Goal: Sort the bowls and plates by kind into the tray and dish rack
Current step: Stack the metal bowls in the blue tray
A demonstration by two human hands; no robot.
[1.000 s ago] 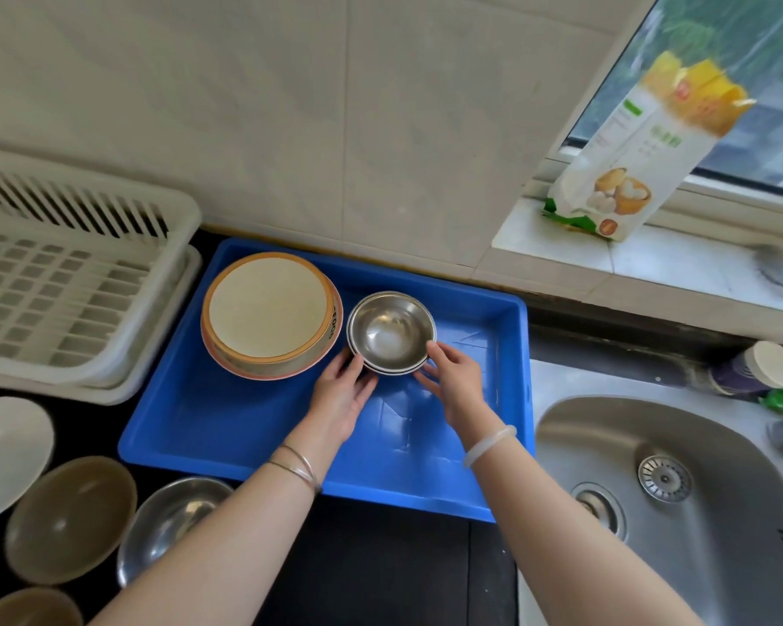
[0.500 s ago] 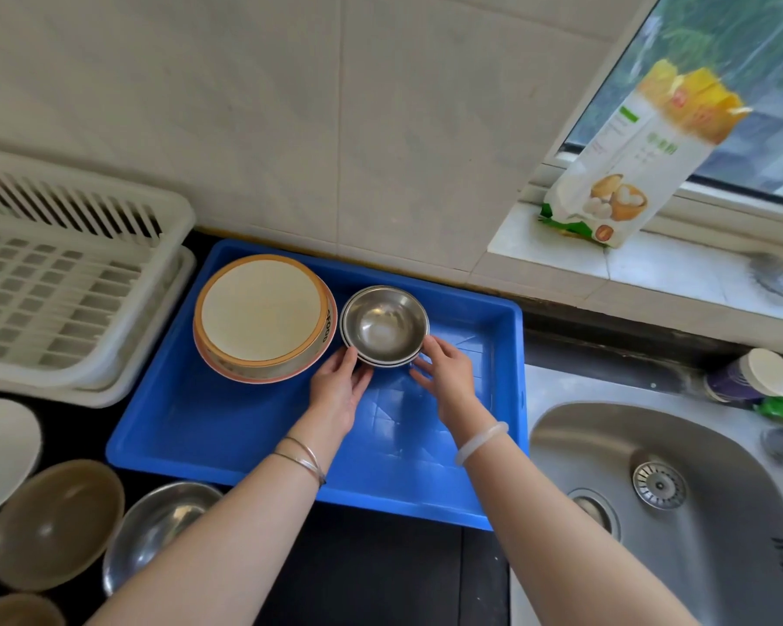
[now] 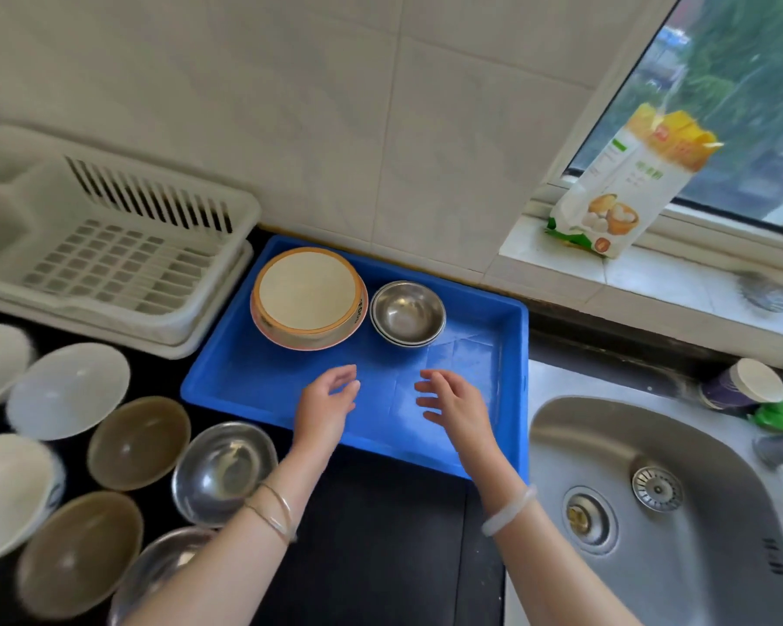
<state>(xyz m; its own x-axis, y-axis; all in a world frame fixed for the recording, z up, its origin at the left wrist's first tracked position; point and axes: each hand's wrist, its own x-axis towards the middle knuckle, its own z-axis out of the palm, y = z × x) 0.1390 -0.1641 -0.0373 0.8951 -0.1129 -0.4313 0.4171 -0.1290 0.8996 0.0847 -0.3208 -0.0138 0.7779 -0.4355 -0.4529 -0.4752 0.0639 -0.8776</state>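
Observation:
A blue tray (image 3: pixel 254 377) lies on the dark counter by the wall. At its back stand a stack of orange-rimmed cream bowls (image 3: pixel 308 296) and, right of it, a small stack of steel bowls (image 3: pixel 407 313). My left hand (image 3: pixel 328 402) and my right hand (image 3: pixel 455 406) hover over the tray's front half, both with fingers apart and holding nothing. A white dish rack (image 3: pixel 109 250) sits left of the tray with nothing in it. On the counter at the left lie white bowls (image 3: pixel 66 388), brown bowls (image 3: pixel 139 442) and steel bowls (image 3: pixel 224 472).
A steel sink (image 3: pixel 652 503) fills the lower right, right of the tray. A flour bag (image 3: pixel 629 183) leans on the window sill. A paper cup (image 3: pixel 742 384) and a green item stand behind the sink. Tiled wall rises behind the tray.
Both hands let go of the steel bowl stack and drew back toward me. The stack stays in the tray beside the cream bowls. The view has shifted, showing more bowls at the left.

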